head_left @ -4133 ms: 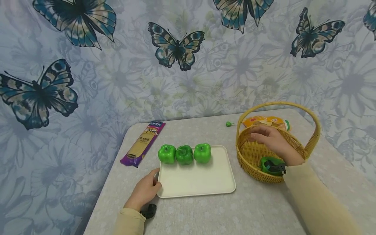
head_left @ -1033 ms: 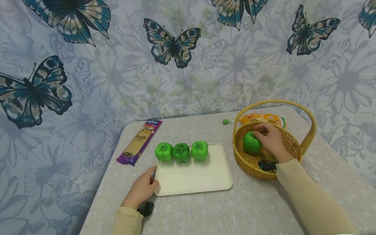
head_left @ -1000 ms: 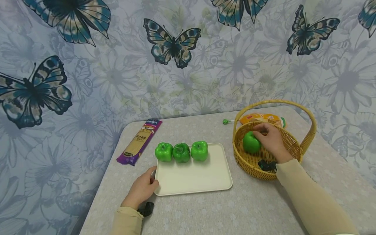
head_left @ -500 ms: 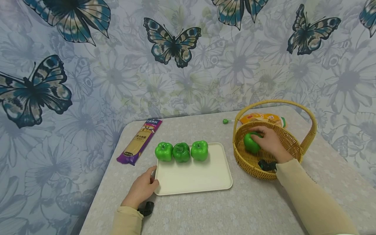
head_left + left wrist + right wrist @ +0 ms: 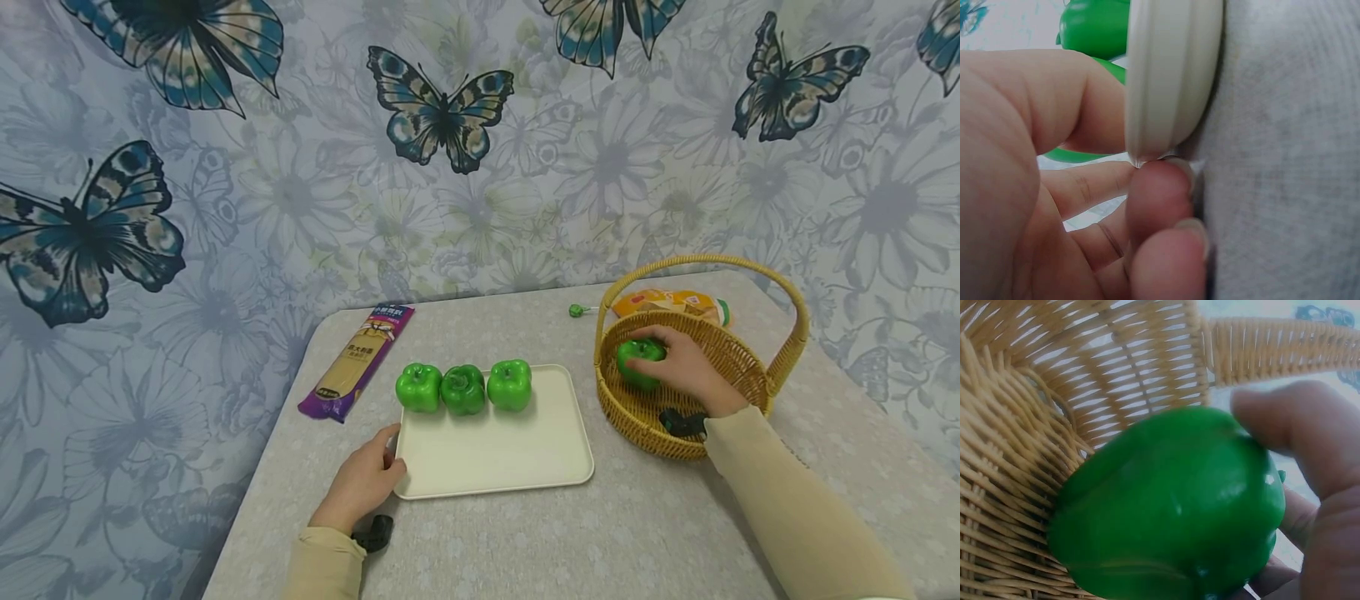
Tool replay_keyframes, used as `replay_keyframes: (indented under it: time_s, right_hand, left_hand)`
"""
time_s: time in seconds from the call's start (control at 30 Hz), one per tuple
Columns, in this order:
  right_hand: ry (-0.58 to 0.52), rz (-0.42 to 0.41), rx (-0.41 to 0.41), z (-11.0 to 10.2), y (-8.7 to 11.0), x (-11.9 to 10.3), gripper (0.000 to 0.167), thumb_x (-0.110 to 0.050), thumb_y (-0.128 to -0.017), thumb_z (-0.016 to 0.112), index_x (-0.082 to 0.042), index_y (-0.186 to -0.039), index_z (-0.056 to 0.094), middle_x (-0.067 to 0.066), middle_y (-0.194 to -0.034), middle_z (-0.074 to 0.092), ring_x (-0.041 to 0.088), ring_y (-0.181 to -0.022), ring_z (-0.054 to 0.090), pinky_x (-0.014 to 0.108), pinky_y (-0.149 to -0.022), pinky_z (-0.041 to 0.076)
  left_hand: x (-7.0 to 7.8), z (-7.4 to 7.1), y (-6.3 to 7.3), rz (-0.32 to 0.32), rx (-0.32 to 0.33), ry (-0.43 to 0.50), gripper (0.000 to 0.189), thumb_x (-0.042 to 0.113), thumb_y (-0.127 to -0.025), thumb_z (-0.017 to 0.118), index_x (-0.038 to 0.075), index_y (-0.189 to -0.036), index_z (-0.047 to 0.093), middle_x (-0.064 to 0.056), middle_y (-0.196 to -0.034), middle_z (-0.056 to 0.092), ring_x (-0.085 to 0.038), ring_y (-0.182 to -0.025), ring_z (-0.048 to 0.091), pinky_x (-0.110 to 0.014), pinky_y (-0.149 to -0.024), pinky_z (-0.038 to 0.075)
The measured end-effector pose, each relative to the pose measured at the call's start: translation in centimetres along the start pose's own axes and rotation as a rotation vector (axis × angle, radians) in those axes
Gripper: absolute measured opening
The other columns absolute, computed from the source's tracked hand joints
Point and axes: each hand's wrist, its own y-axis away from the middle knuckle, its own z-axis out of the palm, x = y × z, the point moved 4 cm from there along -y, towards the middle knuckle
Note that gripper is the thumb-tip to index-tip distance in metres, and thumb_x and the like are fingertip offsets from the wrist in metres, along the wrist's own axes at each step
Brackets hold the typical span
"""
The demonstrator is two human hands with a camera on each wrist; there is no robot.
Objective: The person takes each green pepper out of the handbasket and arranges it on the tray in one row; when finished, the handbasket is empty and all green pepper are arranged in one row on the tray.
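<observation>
In the head view, my right hand (image 5: pixel 686 367) reaches into the yellow wicker basket (image 5: pixel 675 446) and holds a green bell pepper (image 5: pixel 636 360) near its left wall. Close up in the right wrist view, the thumb and fingers lie on one end of this bell pepper (image 5: pixel 1172 500), which is near the basket weave (image 5: pixel 997 487). My left hand (image 5: pixel 362 483) pinches the left edge of a cream tray (image 5: pixel 495 458). From the left wrist, the tray's rim (image 5: pixel 1172 69) appears between thumb and fingers. Three more green bell peppers (image 5: pixel 463 390) stand in a row along the tray's back edge.
A purple pasta packet (image 5: pixel 356 362) lies left of the tray. Behind the basket is an orange packet (image 5: pixel 671 304), beside a small green ball on a white stick (image 5: pixel 576 310). The basket's tall handle (image 5: pixel 705 260) arches over the right hand. A butterfly-patterned wall backs the table.
Earlier, my right hand hovered in the basket and the pepper lay under its wrist. The pepper is now at the basket's left, turned slightly, with the fingers farther over it. My left hand stays put.
</observation>
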Motion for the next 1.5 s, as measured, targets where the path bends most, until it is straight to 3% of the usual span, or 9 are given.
replay_keyframes:
  time_s: [0.17,0.6,1.17,1.5]
  right_hand:
    - [0.016,0.014,-0.012,0.01,0.07,-0.14,0.075,-0.050,-0.087,0.079,-0.010,-0.145,0.055,0.020,-0.136,0.055,0.034,-0.110,0.060,0.044,-0.087,0.052]
    - [0.025,0.004,-0.008,-0.20,0.29,-0.09,0.072,-0.039,-0.094,0.074,-0.009,-0.152,0.044,0.021,-0.143,0.051,0.036,-0.114,0.058,0.051,-0.091,0.051]
    - [0.038,0.003,-0.046,0.17,0.40,-0.11,0.072,-0.043,-0.094,0.073,-0.008,-0.152,0.046,0.024,-0.140,0.054,0.036,-0.113,0.060,0.049,-0.088,0.053]
    - [0.032,-0.010,0.031,-0.32,0.50,-0.19,0.068,-0.043,-0.092,0.075,-0.012,-0.148,0.053,0.023,-0.137,0.056,0.038,-0.110,0.061,0.047,-0.084,0.054]
  left_hand:
    - [-0.02,-0.03,-0.08,0.001,0.002,-0.002,0.062,0.014,-0.093,0.061,0.004,-0.153,0.045,-0.003,-0.085,0.060,-0.016,-0.070,0.052,-0.032,-0.059,0.041]
    - [0.18,-0.02,-0.06,-0.014,-0.007,0.005,0.063,0.015,-0.094,0.061,0.005,-0.153,0.044,-0.003,-0.085,0.061,-0.017,-0.070,0.052,-0.033,-0.060,0.042]
    - [-0.31,0.21,-0.02,-0.014,0.001,0.016,0.062,0.014,-0.093,0.060,0.006,-0.153,0.045,-0.002,-0.082,0.058,-0.017,-0.066,0.051,-0.033,-0.057,0.041]
    - [-0.31,0.09,-0.03,0.005,-0.003,0.011,0.063,0.011,-0.093,0.058,0.004,-0.154,0.043,-0.003,-0.086,0.061,-0.017,-0.069,0.052,-0.033,-0.058,0.043]
